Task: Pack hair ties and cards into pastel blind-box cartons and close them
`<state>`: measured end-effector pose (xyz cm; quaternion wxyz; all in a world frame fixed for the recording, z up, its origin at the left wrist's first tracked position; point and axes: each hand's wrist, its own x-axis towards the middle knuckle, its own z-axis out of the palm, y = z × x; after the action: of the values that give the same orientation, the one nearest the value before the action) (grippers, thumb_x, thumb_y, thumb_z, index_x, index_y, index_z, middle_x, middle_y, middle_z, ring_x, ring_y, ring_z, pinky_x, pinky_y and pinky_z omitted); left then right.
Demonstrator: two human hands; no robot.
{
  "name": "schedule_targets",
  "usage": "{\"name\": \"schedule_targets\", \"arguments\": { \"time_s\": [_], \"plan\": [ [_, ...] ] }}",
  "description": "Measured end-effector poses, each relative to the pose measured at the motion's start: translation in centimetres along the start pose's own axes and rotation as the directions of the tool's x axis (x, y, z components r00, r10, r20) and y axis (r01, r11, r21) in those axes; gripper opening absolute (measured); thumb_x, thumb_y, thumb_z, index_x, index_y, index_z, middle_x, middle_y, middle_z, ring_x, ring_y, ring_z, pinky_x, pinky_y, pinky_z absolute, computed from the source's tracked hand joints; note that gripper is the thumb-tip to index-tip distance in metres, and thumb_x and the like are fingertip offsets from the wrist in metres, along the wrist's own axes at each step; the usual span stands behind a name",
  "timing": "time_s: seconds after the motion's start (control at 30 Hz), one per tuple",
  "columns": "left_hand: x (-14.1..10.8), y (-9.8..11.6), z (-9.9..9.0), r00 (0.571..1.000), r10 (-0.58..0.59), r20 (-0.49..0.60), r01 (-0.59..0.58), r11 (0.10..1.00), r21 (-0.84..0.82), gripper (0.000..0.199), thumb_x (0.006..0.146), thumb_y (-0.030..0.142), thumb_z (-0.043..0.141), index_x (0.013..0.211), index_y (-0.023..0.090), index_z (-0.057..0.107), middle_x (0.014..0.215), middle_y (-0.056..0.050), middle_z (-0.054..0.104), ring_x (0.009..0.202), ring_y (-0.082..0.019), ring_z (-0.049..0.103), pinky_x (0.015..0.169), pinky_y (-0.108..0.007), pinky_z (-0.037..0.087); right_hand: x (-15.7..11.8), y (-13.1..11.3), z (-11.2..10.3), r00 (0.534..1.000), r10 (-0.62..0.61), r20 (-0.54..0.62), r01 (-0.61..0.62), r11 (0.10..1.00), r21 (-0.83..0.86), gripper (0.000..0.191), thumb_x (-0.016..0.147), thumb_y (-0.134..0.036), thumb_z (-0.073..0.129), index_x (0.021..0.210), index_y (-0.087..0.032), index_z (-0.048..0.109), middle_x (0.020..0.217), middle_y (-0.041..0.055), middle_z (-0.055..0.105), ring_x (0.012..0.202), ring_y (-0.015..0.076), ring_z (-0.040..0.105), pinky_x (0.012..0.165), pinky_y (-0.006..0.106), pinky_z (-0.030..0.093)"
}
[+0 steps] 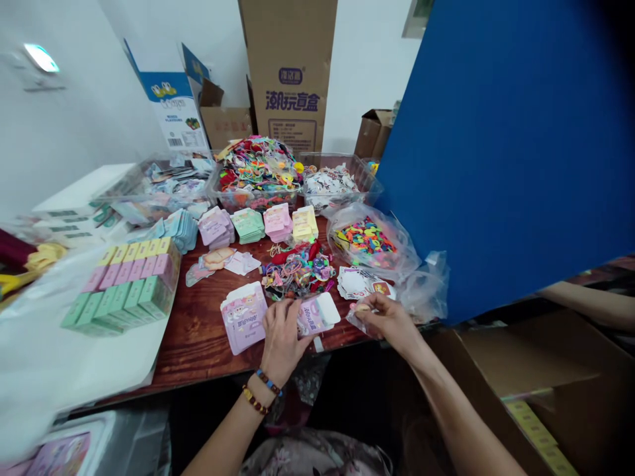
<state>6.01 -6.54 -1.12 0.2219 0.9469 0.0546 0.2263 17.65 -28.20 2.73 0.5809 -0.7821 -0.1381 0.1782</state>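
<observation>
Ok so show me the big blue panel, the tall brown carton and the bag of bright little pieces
Big blue panel (501, 145), head view, middle of its face.
Tall brown carton (292, 43), head view, front above the lettering.
Bag of bright little pieces (405, 254), head view, clear plastic, right side.

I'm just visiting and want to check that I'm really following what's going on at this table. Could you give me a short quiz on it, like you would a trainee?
1. What is the left hand holding?
a) a pair of scissors
b) a purple box
c) a yellow cup

2. True or false: the row of green boxes stands nearer the person than the row of yellow boxes.

3. Fill in the colour: the flat stack between the green stack and the yellow stack is ____.

Key: 1. b; 2. true; 3. pink
</observation>
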Motion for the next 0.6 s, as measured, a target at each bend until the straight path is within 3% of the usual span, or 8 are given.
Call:
{"name": "schedule_targets", "arguments": {
  "time_s": [0.1, 0.17, 0.2, 0.27, 0.33, 0.4, 0.47, 0.6],
  "plan": [
    [-0.4, 0.0, -0.3, 0.998, -0.031, 0.051, 0.032, 0.999, -0.016, 0.072, 0.074, 0.038, 0.082, 0.132, 0.021, 0.045, 0.12, -0.011, 0.056, 0.109, -0.033, 0.05, 0.094, -0.051, 0.048, -0.1, -3.0, 0.4, 0.992, -0.1, 0.082, 0.097, 0.994, 0.042, 0.027, 0.075, -0.045, 0.074, 0.084, -0.021, 0.063, 0.079, 0.0006, 0.069, 0.068, 0.0169, 0.059, 0.062, 0.026, 0.043],
    [-0.5, 0.2, -0.5, 0.996, -0.031, 0.082, 0.036, 0.997, -0.062, 0.072, 0.071, 0.034, 0.085, 0.13, 0.019, 0.045, 0.116, -0.01, 0.056, 0.105, -0.03, 0.05, 0.092, -0.048, 0.049, -0.1, -5.2, 1.4, 0.984, -0.104, 0.146, 0.132, 0.971, -0.199, 0.017, 0.082, -0.039, 0.068, 0.084, -0.022, 0.066, 0.078, 0.0008, 0.07, 0.071, 0.0179, 0.061, 0.063, 0.026, 0.041],
    [-0.6, 0.4, -0.6, 0.996, -0.032, 0.088, 0.039, 0.996, -0.082, 0.072, 0.071, 0.033, 0.085, 0.129, 0.019, 0.045, 0.114, -0.009, 0.056, 0.104, -0.03, 0.05, 0.092, -0.048, 0.049, -0.1, -6.2, 2.0, 0.98, -0.093, 0.175, 0.152, 0.917, -0.367, 0.014, 0.085, -0.036, 0.064, 0.085, -0.022, 0.067, 0.077, 0.0012, 0.07, 0.071, 0.0182, 0.062, 0.062, 0.026, 0.039],
    [-0.7, 0.7, -0.8, 0.994, -0.04, 0.097, 0.05, 0.993, -0.106, 0.072, 0.07, 0.029, 0.085, 0.129, 0.019, 0.045, 0.114, -0.008, 0.056, 0.104, -0.03, 0.05, 0.092, -0.048, 0.05, 0.0, -8.1, 3.1, 0.968, -0.052, 0.244, 0.207, 0.716, -0.667, 0.017, 0.092, -0.03, 0.056, 0.086, -0.022, 0.069, 0.082, 0.0043, 0.073, 0.076, 0.0199, 0.065, 0.063, 0.027, 0.035],
    [-0.8, 1.0, -0.9, 0.993, -0.055, 0.109, 0.068, 0.991, -0.118, 0.074, 0.069, 0.025, 0.086, 0.13, 0.02, 0.044, 0.116, -0.008, 0.055, 0.107, -0.03, 0.049, 0.095, -0.048, 0.049, 0.1, -9.6, 4.1, 0.941, 0.008, 0.339, 0.286, 0.518, -0.806, 0.023, 0.096, -0.024, 0.049, 0.09, -0.02, 0.07, 0.09, 0.009, 0.075, 0.084, 0.0226, 0.068, 0.064, 0.028, 0.034],
    [-0.8, 1.1, -1.0, 0.989, -0.072, 0.132, 0.088, 0.989, -0.119, 0.075, 0.068, 0.023, 0.086, 0.13, 0.019, 0.043, 0.119, -0.009, 0.054, 0.11, -0.03, 0.049, 0.098, -0.049, 0.048, 0.3, -10.6, 4.8, 0.902, 0.067, 0.427, 0.369, 0.396, -0.841, 0.023, 0.095, -0.019, 0.047, 0.096, -0.02, 0.071, 0.095, 0.012, 0.075, 0.087, 0.025, 0.07, 0.063, 0.029, 0.033],
    [-0.8, 1.1, -1.0, 0.984, -0.092, 0.152, 0.111, 0.987, -0.12, 0.075, 0.069, 0.022, 0.086, 0.131, 0.018, 0.043, 0.121, -0.01, 0.053, 0.111, -0.03, 0.048, 0.099, -0.049, 0.048, 0.7, -11.3, 5.3, 0.874, 0.098, 0.475, 0.42, 0.337, -0.843, 0.023, 0.094, -0.017, 0.049, 0.103, -0.02, 0.07, 0.096, 0.0126, 0.076, 0.087, 0.026, 0.071, 0.062, 0.029, 0.032],
    [-0.9, 0.8, -0.9, 0.983, -0.143, 0.119, 0.161, 0.975, -0.155, 0.072, 0.073, 0.026, 0.084, 0.131, 0.019, 0.042, 0.12, -0.01, 0.052, 0.113, -0.029, 0.049, 0.1, -0.049, 0.049, 1.9, -11.3, 5.2, 0.847, -0.007, 0.532, 0.495, 0.378, -0.783, 0.022, 0.094, -0.018, 0.051, 0.103, -0.021, 0.07, 0.096, 0.01, 0.076, 0.09, 0.0242, 0.07, 0.064, 0.028, 0.034]
  ]
}}
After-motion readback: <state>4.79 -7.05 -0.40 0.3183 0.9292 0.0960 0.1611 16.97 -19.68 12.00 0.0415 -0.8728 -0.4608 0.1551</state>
